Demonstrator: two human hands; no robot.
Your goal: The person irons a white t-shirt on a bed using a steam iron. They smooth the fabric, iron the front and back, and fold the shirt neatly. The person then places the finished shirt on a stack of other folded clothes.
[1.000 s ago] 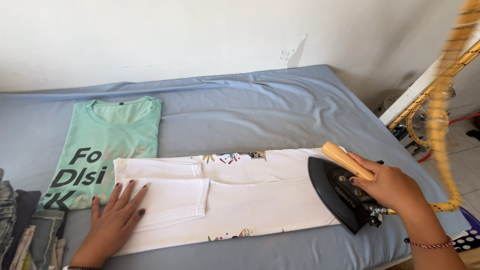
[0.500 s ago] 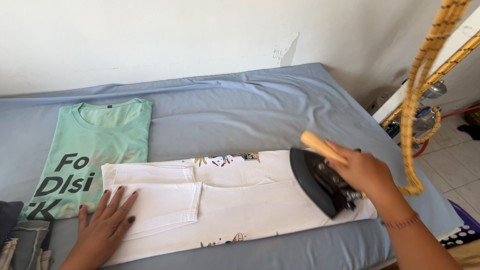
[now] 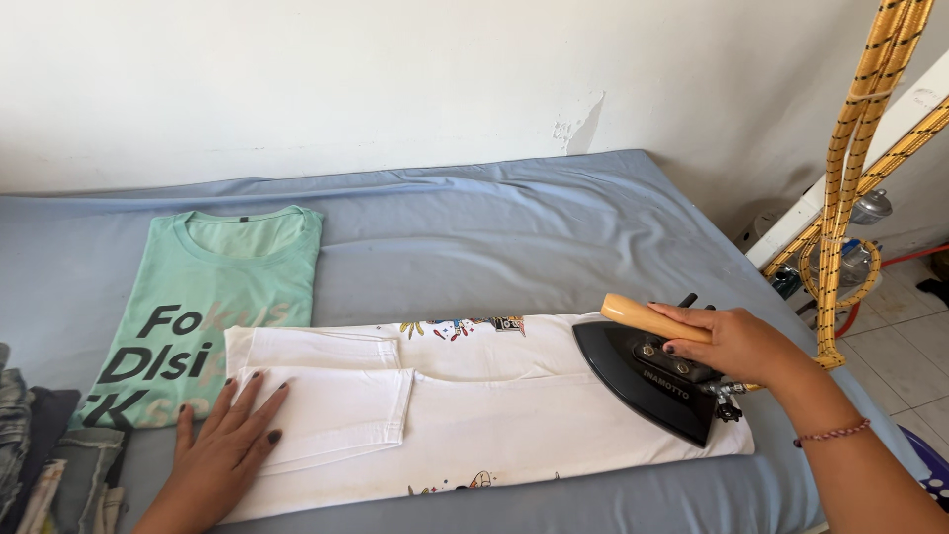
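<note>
Your right hand [image 3: 736, 341] grips the black iron's wooden handle [image 3: 647, 318]. Your left hand [image 3: 222, 445] lies flat, fingers spread, on the white folded shirt [image 3: 494, 415]. Glide slowly toward it, holding the cloth smooth.

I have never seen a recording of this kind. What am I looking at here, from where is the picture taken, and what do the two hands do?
There is no machine here: a person works with two bare hands, and one camera worn on the head looks down at them, so you see the scene as that person sees it.

The surface is a flat pad under a blue sheet, set against a white wall. On it lies a white T-shirt with small coloured prints, folded lengthwise. Beside it, on the left, lies a folded mint-green T-shirt with dark lettering. At the left edge is a pile of darker clothes.

The right hand grips the wooden handle of a black iron, which rests on the white T-shirt. The left hand lies flat on that shirt's folded sleeve and holds nothing. A yellow braided cord hangs at the right.
</note>
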